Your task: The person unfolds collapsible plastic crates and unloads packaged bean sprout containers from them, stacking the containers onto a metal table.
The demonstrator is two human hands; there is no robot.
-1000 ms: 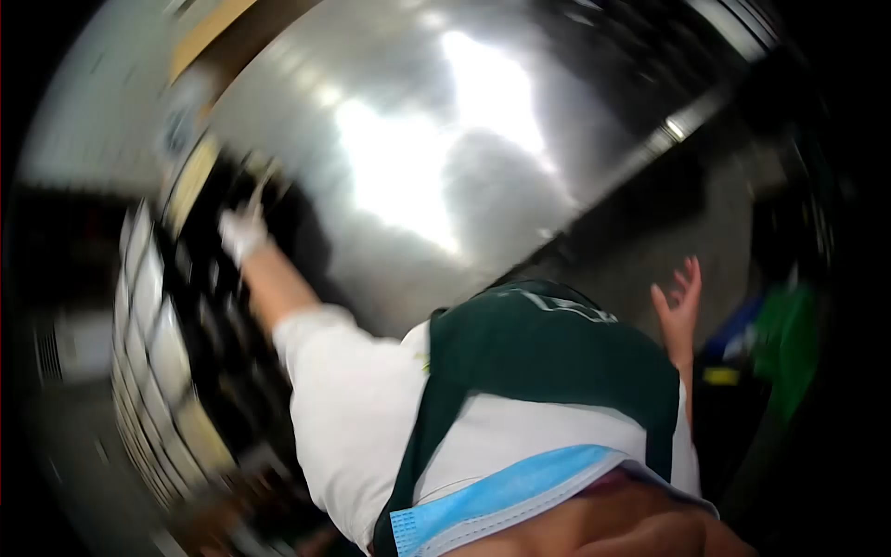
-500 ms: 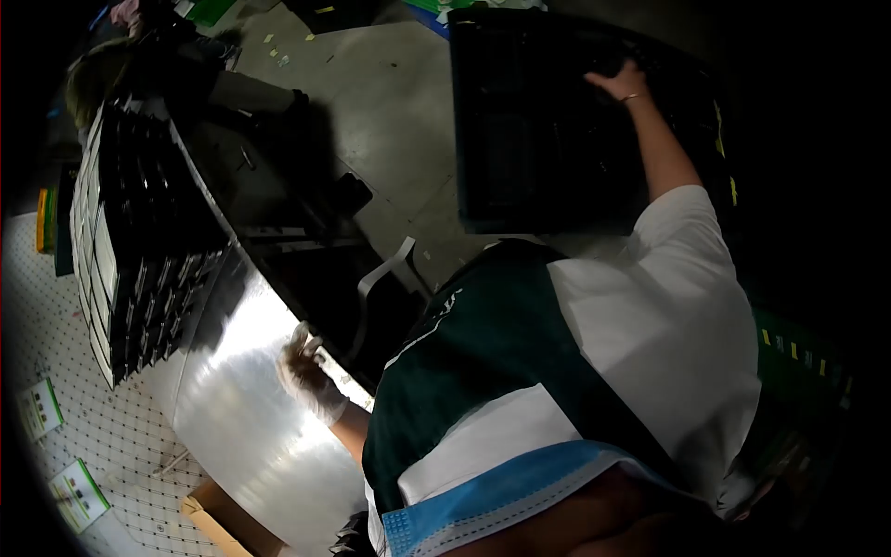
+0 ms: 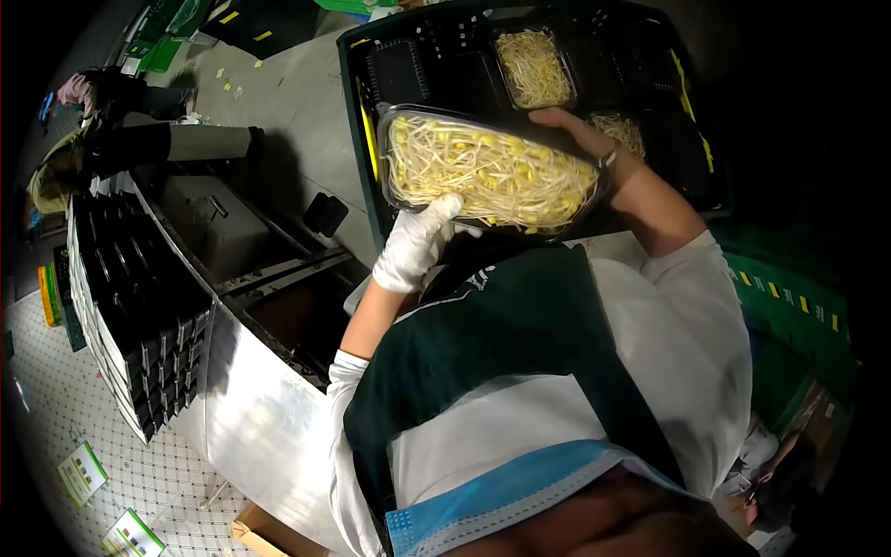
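A black tray of bean sprouts (image 3: 492, 172) with yellow heads and pale stems is held tilted above a large dark crate (image 3: 360, 130). My left hand (image 3: 418, 241), in a white glove, is closed on the tray's near left edge, thumb over the front. At the tray's far right side, my right hand (image 3: 580, 135), bare with a band at the wrist, grips the edge; some of its fingers are hidden behind the tray. Inside the crate lies a second sprout tray (image 3: 535, 70), and a third tray of sprouts (image 3: 620, 133) is partly covered by my right hand.
Left of me runs a shiny metal counter (image 3: 264, 418) bearing tall stacks of black trays (image 3: 139, 306). Beyond it another person (image 3: 70, 167) bends forward. An open cardboard box (image 3: 278, 531) is at the bottom, and green crates (image 3: 780, 297) stand at the right.
My left hand has moved from the metal counter up to the crate. My right hand has come nearer from inside it. Both now hold a sprout tray, and the view has shifted and brightened.
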